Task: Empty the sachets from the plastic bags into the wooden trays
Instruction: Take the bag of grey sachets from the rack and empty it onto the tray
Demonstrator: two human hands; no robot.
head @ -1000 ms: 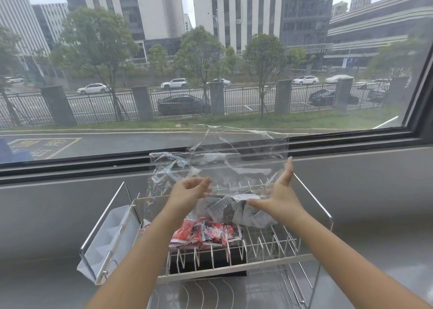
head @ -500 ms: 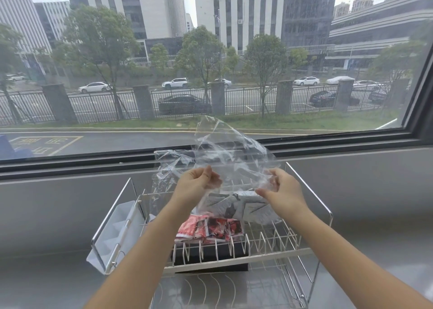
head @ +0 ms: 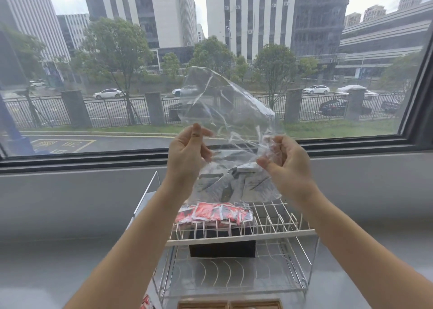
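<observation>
1. Left hand (head: 187, 155): raised in front of the window (head: 70, 86). Its fingers (head: 196, 130) are curled and pinch the left edge of the clear plastic bag (head: 225, 107).
2. Right hand (head: 284, 163): raised level with the left hand. Its fingers (head: 269, 145) are curled round a bunched portion of the bag's right edge.
3. Plastic bag: held in the air between both hands, above the wire rack (head: 269, 233). The upper part is crumpled film; grey-white sachets (head: 230, 184) sit inside the lower part, which hangs just above the rack's upper tier.
4. Red sachets (head: 214, 213): a pile lies on the left portion of the upper tier, directly below the hanging bag.
5. Black box (head: 222, 247): sits under the upper tier, on the lower tier.
6. Wooden tray (head: 228, 304): partly visible at the bottom frame edge, in front of the rack, on the grey desk (head: 58, 269).
7. Red packet (head: 146, 303): partly visible just left of the tray.
</observation>
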